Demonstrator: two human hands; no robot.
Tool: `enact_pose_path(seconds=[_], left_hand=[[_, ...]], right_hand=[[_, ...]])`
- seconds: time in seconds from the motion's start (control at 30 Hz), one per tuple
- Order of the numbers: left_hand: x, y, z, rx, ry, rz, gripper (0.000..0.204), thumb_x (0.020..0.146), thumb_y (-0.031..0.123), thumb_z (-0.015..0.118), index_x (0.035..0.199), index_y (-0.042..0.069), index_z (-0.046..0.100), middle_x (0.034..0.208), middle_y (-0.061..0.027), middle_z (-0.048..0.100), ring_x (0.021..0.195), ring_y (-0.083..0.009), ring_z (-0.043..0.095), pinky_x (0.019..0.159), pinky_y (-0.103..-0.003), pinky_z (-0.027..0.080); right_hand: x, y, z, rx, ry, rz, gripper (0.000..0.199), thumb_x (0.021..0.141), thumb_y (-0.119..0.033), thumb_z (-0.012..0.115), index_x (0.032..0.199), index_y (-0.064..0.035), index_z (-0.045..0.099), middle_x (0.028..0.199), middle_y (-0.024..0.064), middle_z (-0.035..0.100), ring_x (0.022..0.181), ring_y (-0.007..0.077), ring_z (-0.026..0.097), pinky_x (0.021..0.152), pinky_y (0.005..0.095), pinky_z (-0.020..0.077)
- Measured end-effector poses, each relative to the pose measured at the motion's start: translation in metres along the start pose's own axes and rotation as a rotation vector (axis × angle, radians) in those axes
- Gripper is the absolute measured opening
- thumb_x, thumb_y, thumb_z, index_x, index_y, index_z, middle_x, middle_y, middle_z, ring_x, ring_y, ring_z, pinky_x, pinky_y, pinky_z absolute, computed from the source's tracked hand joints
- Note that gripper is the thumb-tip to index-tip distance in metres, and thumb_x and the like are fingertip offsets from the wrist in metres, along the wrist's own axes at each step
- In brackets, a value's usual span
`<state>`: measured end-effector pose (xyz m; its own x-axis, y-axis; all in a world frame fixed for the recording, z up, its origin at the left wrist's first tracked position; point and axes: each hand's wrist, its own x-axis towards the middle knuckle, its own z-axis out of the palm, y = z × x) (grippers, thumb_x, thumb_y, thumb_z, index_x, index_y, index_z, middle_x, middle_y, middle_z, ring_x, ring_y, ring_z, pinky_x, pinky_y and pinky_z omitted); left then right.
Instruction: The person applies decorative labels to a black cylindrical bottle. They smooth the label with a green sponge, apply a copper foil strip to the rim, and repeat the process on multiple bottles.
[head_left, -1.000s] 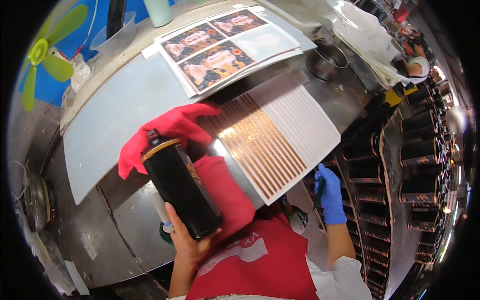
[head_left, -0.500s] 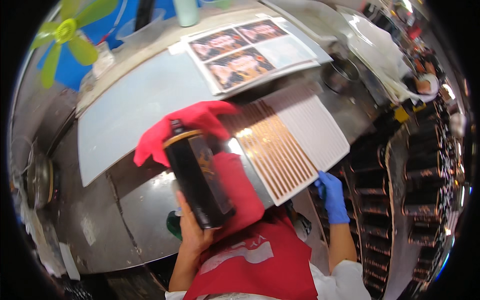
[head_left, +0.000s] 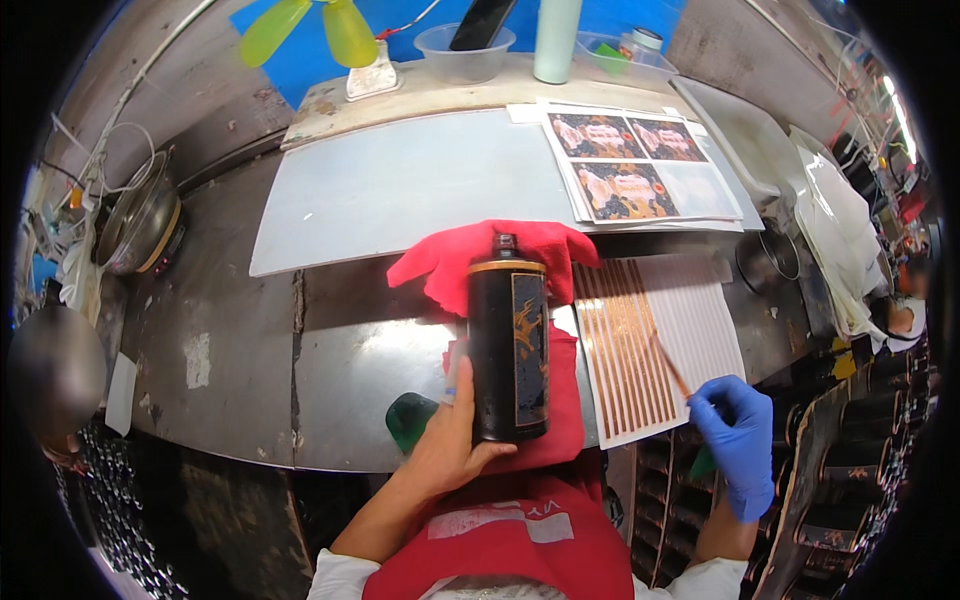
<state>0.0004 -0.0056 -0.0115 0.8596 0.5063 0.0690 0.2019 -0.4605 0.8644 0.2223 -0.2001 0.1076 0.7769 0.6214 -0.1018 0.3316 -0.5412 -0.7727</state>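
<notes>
My left hand [head_left: 450, 435], bare, is wrapped round the lower part of a black bottle [head_left: 493, 350] with a gold band at its shoulder and a gold-patterned front panel. The bottle is nearly upright in the view, its dark neck before a red cloth. In a blue glove, my right hand [head_left: 738, 440] pinches the end of a thin copper-coloured strip [head_left: 674, 370]. That strip slants over a white sheet [head_left: 710, 320] lined with rows of similar strips. Whether its far end still touches the sheet I cannot tell.
Red cloths [head_left: 430, 258] lie behind and under the bottle. A dark green object [head_left: 408, 420] is beside my left wrist. Farther back are a pale board [head_left: 410, 180] and printed sheets [head_left: 640, 165]. A metal pan [head_left: 140, 225] stands left; racks of dark bottles [head_left: 850, 450] stand right.
My right hand, earlier at the sheet's near edge, now holds a strip slanting over it. The bottle is straighter in my left hand. The whole view has shifted.
</notes>
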Motion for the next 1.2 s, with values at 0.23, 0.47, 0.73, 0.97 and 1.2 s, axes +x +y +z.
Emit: enact_pose_path(seconds=[0.23, 0.47, 0.73, 0.97, 1.2], left_hand=[[0.047, 0.084, -0.039, -0.471, -0.29, 0.455, 0.064, 0.084, 0.033, 0.062, 0.131, -0.002, 0.039, 0.13, -0.0203, 0.044, 0.121, -0.0311, 0.043, 0.099, -0.037, 0.033], [0.012, 0.073, -0.067, -0.56, -0.106, -0.129, 0.01, 0.077, 0.008, 0.067, 0.073, -0.001, 0.063, 0.068, -0.0055, 0.061, 0.064, -0.0119, 0.055, 0.058, -0.024, 0.041], [-0.029, 0.03, -0.033, -0.229, 0.255, -0.261, 0.008, 0.072, 0.009, 0.074, 0.073, 0.006, 0.067, 0.063, 0.0011, 0.06, 0.056, -0.006, 0.045, 0.052, -0.023, 0.035], [-0.013, 0.041, -0.006, -0.157, 0.36, -0.187, 0.01, 0.071, 0.003, 0.073, 0.069, 0.002, 0.063, 0.063, 0.0006, 0.055, 0.055, -0.0052, 0.042, 0.049, -0.02, 0.032], [-0.009, 0.044, 0.004, -0.104, 0.419, -0.158, 0.014, 0.07, 0.002, 0.073, 0.067, 0.003, 0.059, 0.063, 0.0, 0.055, 0.055, -0.0064, 0.043, 0.05, -0.021, 0.033]], right_hand=[[0.009, -0.107, 0.014, -0.148, -0.558, -0.607, 0.007, 0.076, -0.011, 0.067, 0.08, -0.0065, 0.063, 0.065, 0.0077, 0.06, 0.055, 0.0133, 0.061, 0.05, 0.0245, 0.0469], [0.024, -0.055, -0.003, 0.378, -0.359, -0.086, 0.003, 0.073, 0.0, 0.06, 0.075, 0.0006, 0.057, 0.062, 0.0034, 0.058, 0.051, 0.0058, 0.052, 0.046, 0.0176, 0.0384], [0.012, 0.076, 0.015, 0.528, -0.151, 0.27, 0.006, 0.081, -0.006, 0.059, 0.077, -0.002, 0.056, 0.063, 0.0044, 0.057, 0.049, 0.0065, 0.051, 0.039, 0.0162, 0.0337], [0.021, 0.12, 0.018, 0.529, -0.156, 0.356, 0.007, 0.082, -0.008, 0.058, 0.078, -0.0029, 0.056, 0.063, 0.0043, 0.056, 0.048, 0.0065, 0.049, 0.04, 0.0165, 0.0341], [0.03, 0.129, 0.023, 0.488, -0.169, 0.344, 0.013, 0.083, -0.016, 0.059, 0.078, -0.0056, 0.053, 0.059, 0.0025, 0.053, 0.044, 0.0044, 0.044, 0.039, 0.0162, 0.0303]])
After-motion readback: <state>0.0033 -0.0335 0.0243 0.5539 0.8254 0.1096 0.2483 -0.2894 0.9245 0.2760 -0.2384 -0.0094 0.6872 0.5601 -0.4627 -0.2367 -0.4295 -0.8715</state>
